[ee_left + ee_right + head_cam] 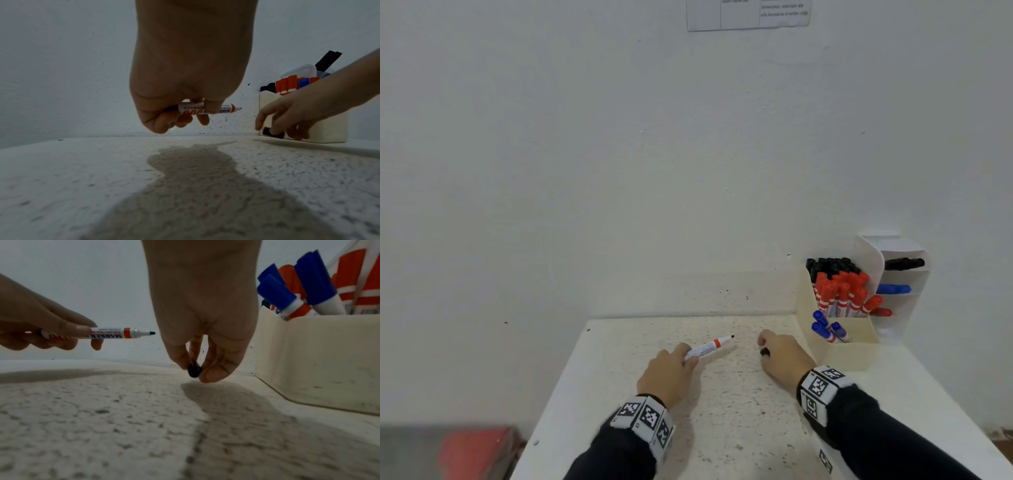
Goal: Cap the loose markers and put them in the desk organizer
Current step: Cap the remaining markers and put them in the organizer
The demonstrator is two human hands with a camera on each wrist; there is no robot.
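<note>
Head view shows the left hand (669,371) gripping a light, rigid uncapped marker (709,347) by its rear barrel above the table (722,428), while the right hand (786,359) pinches a small, probably slippery black cap (764,352) beside the desk organizer (842,353).

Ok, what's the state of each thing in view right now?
Marker: uncapped, held in left hand, tip toward the right hand.
Cap: black, off the marker, pinched by right hand just above the desk.
Organizer: upright, holding capped black, red and blue markers.
</note>
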